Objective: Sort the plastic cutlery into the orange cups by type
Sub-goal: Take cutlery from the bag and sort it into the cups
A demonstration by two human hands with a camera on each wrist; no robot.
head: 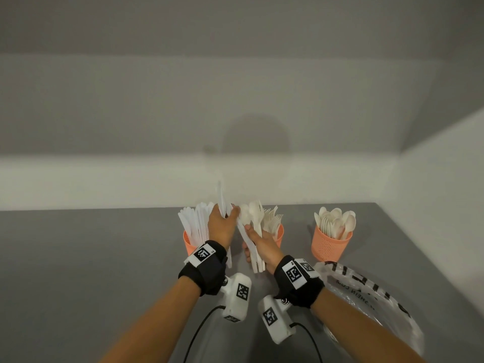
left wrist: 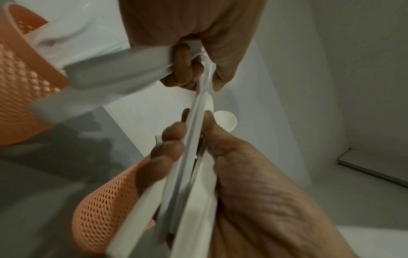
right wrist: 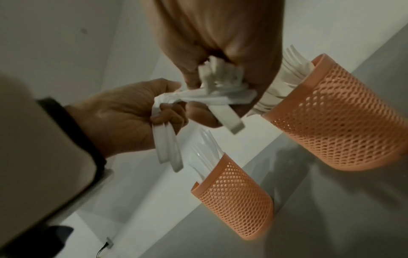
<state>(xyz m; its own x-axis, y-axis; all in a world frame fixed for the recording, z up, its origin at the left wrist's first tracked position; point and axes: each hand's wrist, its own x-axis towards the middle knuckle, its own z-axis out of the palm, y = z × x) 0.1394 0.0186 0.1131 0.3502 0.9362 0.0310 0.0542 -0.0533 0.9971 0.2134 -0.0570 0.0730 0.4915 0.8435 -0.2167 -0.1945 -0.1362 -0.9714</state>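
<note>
Three orange mesh cups stand at the table's back: the left cup (head: 189,243) holds white knives, the middle cup (head: 279,233) forks, the right cup (head: 330,246) spoons. My left hand (head: 225,216) is raised beside the left cup and grips a few white knives (head: 221,196) upright. My right hand (head: 258,241), in front of the middle cup, clutches a mixed bundle of cutlery (head: 252,221). In the left wrist view one thin knife (left wrist: 198,120) runs from my left hand (left wrist: 194,57) into the bundle held by my right hand (left wrist: 243,183). The right wrist view shows my right hand (right wrist: 223,57) around the bundle (right wrist: 220,90).
A clear plastic bag (head: 366,299) with black print lies at the right front of the grey table (head: 91,258). White walls close the back and right sides. Two black cables (head: 199,334) run from the wrist cameras toward the near edge.
</note>
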